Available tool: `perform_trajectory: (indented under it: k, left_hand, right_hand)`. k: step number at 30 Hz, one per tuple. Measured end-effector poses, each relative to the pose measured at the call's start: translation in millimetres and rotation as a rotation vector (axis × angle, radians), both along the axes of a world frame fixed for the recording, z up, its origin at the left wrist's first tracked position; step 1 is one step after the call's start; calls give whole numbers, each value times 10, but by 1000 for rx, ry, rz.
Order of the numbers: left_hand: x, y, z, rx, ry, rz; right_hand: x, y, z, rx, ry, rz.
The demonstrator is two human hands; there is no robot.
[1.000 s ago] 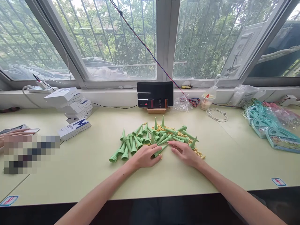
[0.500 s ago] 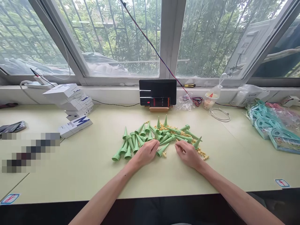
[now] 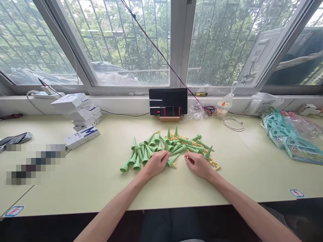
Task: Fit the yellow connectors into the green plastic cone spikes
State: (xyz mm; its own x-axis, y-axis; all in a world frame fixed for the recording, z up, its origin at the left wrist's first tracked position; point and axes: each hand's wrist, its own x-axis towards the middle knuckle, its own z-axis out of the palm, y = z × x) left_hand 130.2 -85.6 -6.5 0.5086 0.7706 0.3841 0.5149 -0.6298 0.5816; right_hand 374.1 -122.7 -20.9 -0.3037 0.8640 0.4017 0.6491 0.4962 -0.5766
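A heap of green plastic cone spikes [image 3: 161, 148] lies in the middle of the pale table [image 3: 88, 174], mixed with small yellow pieces [image 3: 214, 164]. My left hand [image 3: 155, 163] rests at the heap's near edge, fingers curled against the spikes; what it holds, if anything, I cannot make out. One green spike [image 3: 173, 161] lies between my hands with a yellow piece at its wide end. My right hand [image 3: 199, 164] sits just right of it, fingers curled in a pinch near the yellow pieces.
A black tablet [image 3: 168, 101] with a phone [image 3: 170, 111] on a stand stands at the back. White boxes [image 3: 78, 112] are stacked at the left, teal packaged items [image 3: 290, 137] lie at the right, a white cable [image 3: 233, 123] and a cup [image 3: 223, 107] sit behind.
Both hands went from lying flat over a spike to curled fingers. The spike now lies loose between them. Another person's hand at the far left has gone from view.
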Motion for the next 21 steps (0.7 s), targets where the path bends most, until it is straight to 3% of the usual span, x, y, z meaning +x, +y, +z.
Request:
perform_trajectory:
  k: [21]
  left_hand:
    - [8, -58, 25, -62, 56, -9]
  right_hand:
    - [1, -8, 9, -23, 27, 2]
